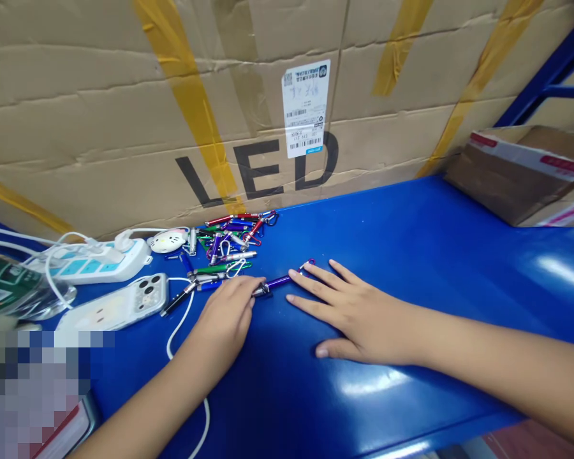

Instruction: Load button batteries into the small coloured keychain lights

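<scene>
Several small metal keychain flashlights (229,257) in red, blue, green, silver and black lie in a loose pile on the blue table. My left hand (230,305) is at the near edge of the pile, its fingers together around a small silver and black flashlight (262,290), partly hidden. Beside that one, a purple flashlight (280,281) with a clip lies between my hands. My right hand (347,306) lies palm down with fingers spread, its fingertips at the purple flashlight's clip end.
A large cardboard box (387,127) marked LED stands along the back. An open carton (516,172) sits at right. On the left are a white power strip (100,264), a white cat-face case (168,241), a phone (119,303), a plastic bottle (23,287) and a white cable (175,338).
</scene>
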